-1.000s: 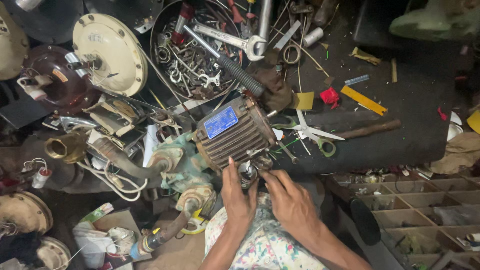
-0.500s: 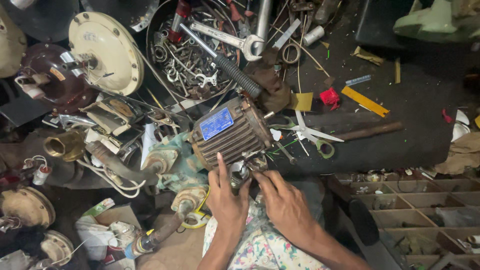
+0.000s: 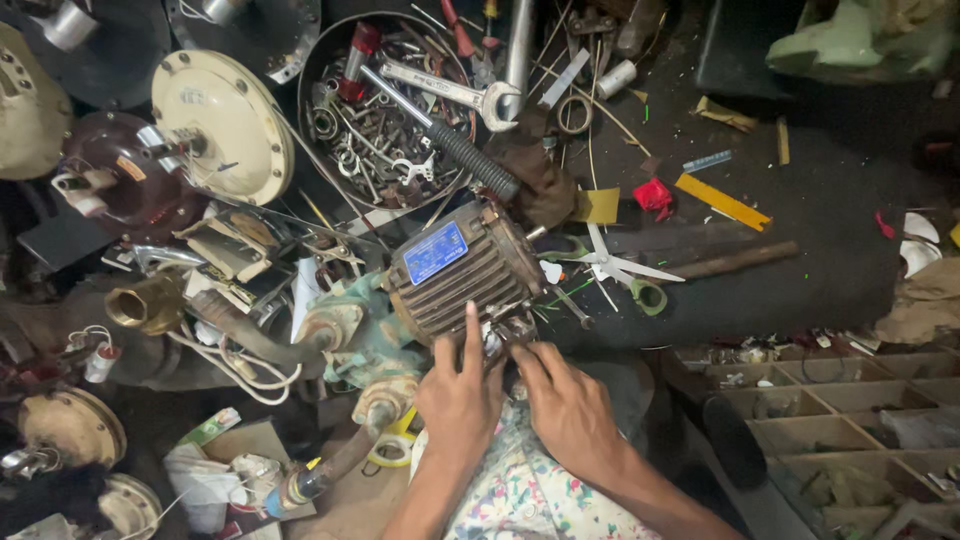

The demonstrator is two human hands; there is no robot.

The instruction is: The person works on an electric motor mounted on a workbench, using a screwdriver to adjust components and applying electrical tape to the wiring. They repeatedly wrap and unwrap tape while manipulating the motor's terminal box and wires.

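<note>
Ribbed dull metal motor (image 3: 465,275) with glossy blue plate, shiny steel wrench (image 3: 450,90), matt yellowed fan cover (image 3: 222,125)

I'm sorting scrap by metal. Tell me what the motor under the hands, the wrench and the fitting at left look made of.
Motor: likely cast metal, dull grey-brown ribbed casing, grimy, with a blue plate.
Wrench: probably steel, bright silvery sheen.
Fitting: seemingly brass, yellow-gold gloss.

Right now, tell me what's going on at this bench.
A person has both bare hands on a small ribbed electric motor with a blue plate. The left hand lays its fingers along the ribbed casing; the right hand works at the motor's near end. Scissors, a wrench and a bowl of metal parts lie about it.
</note>
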